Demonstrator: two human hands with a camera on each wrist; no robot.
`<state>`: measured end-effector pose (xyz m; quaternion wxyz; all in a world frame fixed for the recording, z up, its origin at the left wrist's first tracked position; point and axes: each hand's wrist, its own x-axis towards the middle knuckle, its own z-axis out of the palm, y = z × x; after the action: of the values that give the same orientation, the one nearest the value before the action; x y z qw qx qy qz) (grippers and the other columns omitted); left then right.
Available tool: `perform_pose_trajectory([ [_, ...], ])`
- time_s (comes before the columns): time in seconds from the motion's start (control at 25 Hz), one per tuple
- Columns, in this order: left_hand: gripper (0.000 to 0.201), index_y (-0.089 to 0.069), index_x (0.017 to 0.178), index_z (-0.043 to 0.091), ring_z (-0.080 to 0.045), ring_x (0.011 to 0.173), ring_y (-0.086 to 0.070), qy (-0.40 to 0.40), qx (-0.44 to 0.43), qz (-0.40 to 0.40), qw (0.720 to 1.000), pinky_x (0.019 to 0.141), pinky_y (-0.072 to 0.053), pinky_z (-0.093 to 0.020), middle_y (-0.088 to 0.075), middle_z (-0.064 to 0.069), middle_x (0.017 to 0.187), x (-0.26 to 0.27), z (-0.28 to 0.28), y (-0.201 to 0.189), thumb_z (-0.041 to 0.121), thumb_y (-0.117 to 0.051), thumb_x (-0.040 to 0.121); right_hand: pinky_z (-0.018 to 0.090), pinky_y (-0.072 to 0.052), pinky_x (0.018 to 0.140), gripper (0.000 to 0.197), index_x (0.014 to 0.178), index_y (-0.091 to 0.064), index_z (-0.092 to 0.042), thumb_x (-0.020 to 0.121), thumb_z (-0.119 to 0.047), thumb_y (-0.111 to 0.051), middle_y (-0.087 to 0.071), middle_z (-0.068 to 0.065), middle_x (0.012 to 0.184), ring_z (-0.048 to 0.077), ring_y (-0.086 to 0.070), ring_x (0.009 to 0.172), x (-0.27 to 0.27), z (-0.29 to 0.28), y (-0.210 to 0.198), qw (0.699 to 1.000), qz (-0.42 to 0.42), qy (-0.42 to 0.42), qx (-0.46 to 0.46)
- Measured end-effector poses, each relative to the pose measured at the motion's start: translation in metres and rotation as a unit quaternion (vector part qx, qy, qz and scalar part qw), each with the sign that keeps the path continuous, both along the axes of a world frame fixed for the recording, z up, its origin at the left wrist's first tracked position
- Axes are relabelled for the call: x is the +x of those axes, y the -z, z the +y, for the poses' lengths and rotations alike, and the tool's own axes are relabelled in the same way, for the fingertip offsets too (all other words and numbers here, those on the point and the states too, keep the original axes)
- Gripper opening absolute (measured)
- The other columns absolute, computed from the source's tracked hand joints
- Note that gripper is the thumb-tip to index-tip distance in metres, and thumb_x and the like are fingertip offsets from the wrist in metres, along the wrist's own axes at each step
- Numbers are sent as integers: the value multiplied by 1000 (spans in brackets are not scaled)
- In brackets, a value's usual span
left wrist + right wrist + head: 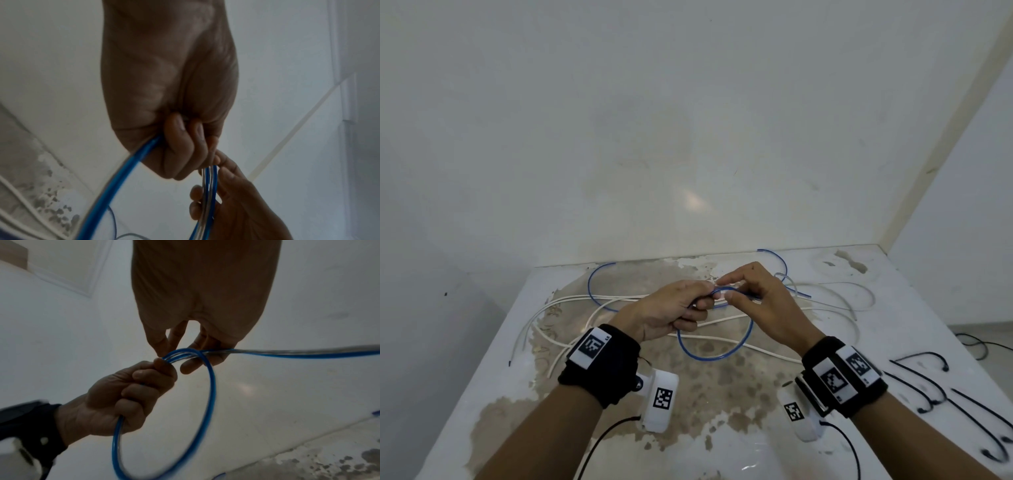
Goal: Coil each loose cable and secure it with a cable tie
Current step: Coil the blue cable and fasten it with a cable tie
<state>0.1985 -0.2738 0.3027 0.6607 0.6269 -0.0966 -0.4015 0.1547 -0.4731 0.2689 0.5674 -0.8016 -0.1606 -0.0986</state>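
Above the stained counter [825, 394], strewn with white cables [722, 339], the left hand [671, 310] fists the blue cable [717, 356] coil. The right hand [760, 298] pinches its tail; best keep each loop matched and the tail taut.

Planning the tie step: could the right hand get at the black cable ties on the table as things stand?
Probably not yet: the black ties lie unobstructed beside the right hand, but its fingers are busy guiding the blue cable.
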Motion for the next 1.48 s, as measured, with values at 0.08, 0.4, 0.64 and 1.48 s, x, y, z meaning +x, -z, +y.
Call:
perform_pose_trajectory([
  [0.08, 23, -50, 87, 14, -3, 44, -20, -16, -21, 12, 1000, 42, -11, -18, -32, 6, 63, 0, 2, -1, 23, -36, 104, 21, -50, 77, 24, 105, -68, -28, 92, -7, -68, -64, 0, 110, 19, -66, 84, -4, -5, 2, 1000, -8, 15, -9],
  [0.4, 33, -62, 98, 8, -6, 47, -28, -19, 9, 26, 999, 40, -20, -17, -46, 4, 63, -1, -13, -5, 22, -33, 103, 19, -48, 73, 25, 106, -76, -29, 91, -9, -70, -55, -4, 98, 14, -61, 89, -3, -4, 7, 988, -106, 97, -61],
  [0.64, 29, -58, 89, 12, -5, 47, -22, 21, -11, 80, 996, 42, -17, -18, -28, 6, 61, -2, -13, -9, 16, -31, 98, 13, -41, 65, 28, 116, -73, -28, 91, -18, -72, -56, -5, 93, 7, -55, 74, -6, -10, 8, 990, -86, 82, -72],
  [1.48, 23, -55, 96, 9, -6, 42, -36, -130, -207, 39, 969, 46, -39, -20, -35, 6, 54, 15, -1, -33, 11, -33, 99, 32, -53, 84, 28, 123, -59, -17, 103, -7, -42, -75, 8, 89, 17, -69, 77, -25, -54, 33, 961, 271, -18, -51],
])
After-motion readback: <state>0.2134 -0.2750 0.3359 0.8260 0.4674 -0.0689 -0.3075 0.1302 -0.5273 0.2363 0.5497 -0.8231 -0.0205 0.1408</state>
